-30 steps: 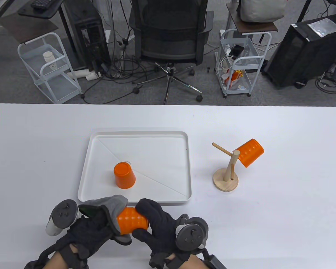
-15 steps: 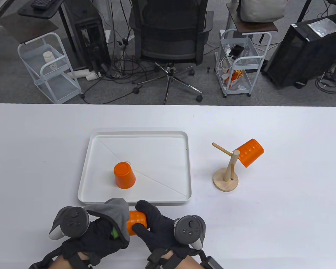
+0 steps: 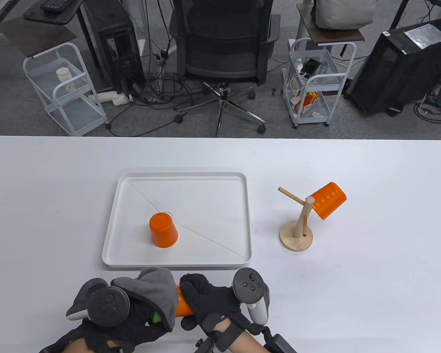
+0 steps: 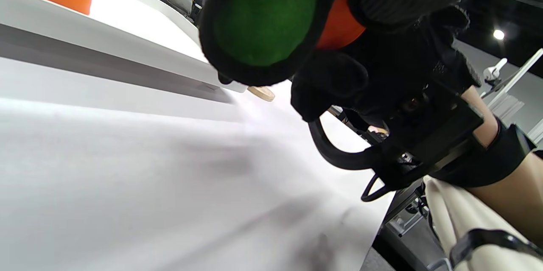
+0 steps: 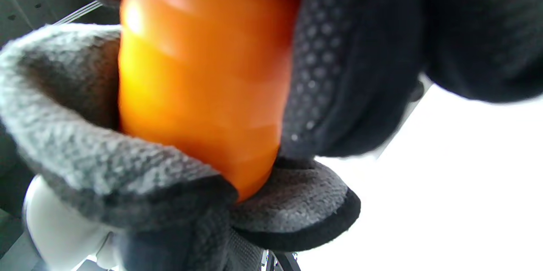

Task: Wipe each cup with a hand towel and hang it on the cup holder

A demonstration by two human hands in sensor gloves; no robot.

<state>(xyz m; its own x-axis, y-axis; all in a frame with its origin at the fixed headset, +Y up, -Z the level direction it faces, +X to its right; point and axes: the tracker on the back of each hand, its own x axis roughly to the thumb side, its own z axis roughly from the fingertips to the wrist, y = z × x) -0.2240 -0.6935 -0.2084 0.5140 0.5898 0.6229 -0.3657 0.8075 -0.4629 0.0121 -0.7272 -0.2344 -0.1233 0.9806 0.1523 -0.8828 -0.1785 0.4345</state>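
While the right hand (image 3: 209, 303) curls its fingers round the orange cup (image 3: 183, 307) at the near edge of the bench (image 3: 371, 286), the left hand (image 3: 132, 316) clamps the grey hand towel (image 3: 158, 290) over the cup's left end. So both hands are gripping: right on bare cup wall, left on towel wrapped round cup. The cup lies roughly sideways between them, lifted off the bench as far as the wrist views show, though which end is the mouth is hard to tell.

Handling, judged from looks: the cup seems like thin moulded plastic, light, stiff, not fragile. The wall is glossy with shallow ridges in the right wrist view, so likely a bit slippery under cloth; the dotted glove palm should help. Best hold is round the mid wall with fingers and thumb opposite, leaving the open end free for a peg. The towel is soft, fleecy and limp, and bunches easily.

A second cup (image 3: 163, 230) sits upside down in the white tray (image 3: 176, 177), just beyond the hands. A third cup (image 3: 329, 200) already hangs on the wooden cup holder (image 3: 296, 235), right of the tray; its left peg (image 3: 290, 195) is free.
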